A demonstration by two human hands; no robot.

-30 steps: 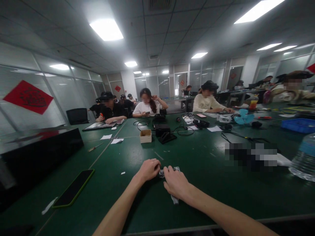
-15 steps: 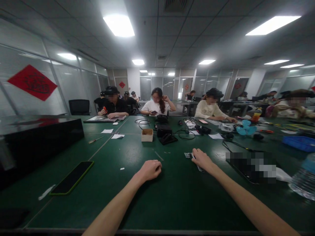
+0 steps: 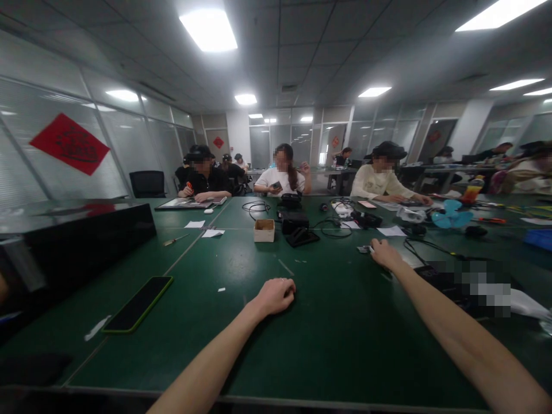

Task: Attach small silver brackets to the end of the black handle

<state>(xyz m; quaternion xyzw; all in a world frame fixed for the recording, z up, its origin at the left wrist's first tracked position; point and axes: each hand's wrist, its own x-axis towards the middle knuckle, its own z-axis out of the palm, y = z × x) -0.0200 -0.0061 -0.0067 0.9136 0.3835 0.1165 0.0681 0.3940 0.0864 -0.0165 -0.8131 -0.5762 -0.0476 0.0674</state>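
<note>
**Right hand extended to grey piece; left hand at rest**

A flat black phone with a green-edged case (image 3: 137,305) lay face up at the left of the dark green desk (image 3: 328,339), presumably parked there out of the hands' way. Next, a thin screwdriver-like tool (image 3: 176,240) lay further back, near a small white scrap (image 3: 221,289). An open, pale cardboard box (image 3: 264,230) stood upright, probably for easy access from above.

The left hand (image 3: 276,296) rested on the desk, loosely curled, with nothing visible in it; its palm was hidden. Its pose suggested idle support.

To the right, the small grey, metallic-looking piece (image 3: 363,249) lay low at the desk surface, projecting past the fingertips of the right hand (image 3: 386,256). Those fingers were bent and appeared closed on it, though the thumb's hold was obscured. The arm was outstretched because the piece sat well apart from the left hand.
</note>
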